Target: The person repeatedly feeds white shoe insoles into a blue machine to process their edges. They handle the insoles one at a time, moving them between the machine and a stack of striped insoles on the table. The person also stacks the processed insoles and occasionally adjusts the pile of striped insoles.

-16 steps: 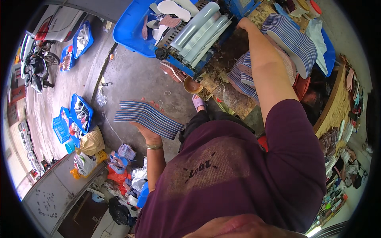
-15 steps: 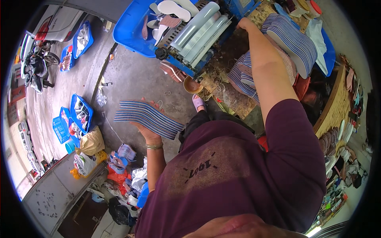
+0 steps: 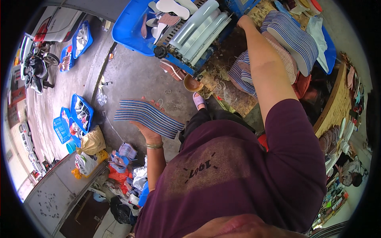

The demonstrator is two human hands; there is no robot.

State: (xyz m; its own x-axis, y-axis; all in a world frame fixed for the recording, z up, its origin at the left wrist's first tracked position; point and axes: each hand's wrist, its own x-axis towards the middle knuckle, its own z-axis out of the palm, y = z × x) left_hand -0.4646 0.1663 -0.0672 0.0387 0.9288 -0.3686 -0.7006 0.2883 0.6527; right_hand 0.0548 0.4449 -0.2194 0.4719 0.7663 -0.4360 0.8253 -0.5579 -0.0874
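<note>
A curved stack of shoe soles (image 3: pixel 149 118) with blue, white and grey striped edges rests in my left hand (image 3: pixel 149 133); fingertips show past its far side. My right arm stretches forward, and my right hand (image 3: pixel 245 22) is at the blue frame of a machine (image 3: pixel 198 33) with pale grey rollers. Its fingers are curled, and what they hold, if anything, is hidden. Right of that hand, a tall stack of striped soles (image 3: pixel 295 43) stands on the worn wooden bench (image 3: pixel 234 93). Another striped stack (image 3: pixel 240 75) lies partly behind my forearm.
A blue tub (image 3: pixel 129 33) with loose soles stands left of the machine. A brown bowl (image 3: pixel 193 84) is at the bench corner, near my foot in a pink sandal (image 3: pixel 199 101). More blue baskets (image 3: pixel 82 113), bags and a motorcycle (image 3: pixel 36 71) are to the left. A person-like figure (image 3: pixel 351 172) shows far right.
My hands and the stack of soles stay in nearly the same places. The figure at the far right edge looks slightly shifted.
</note>
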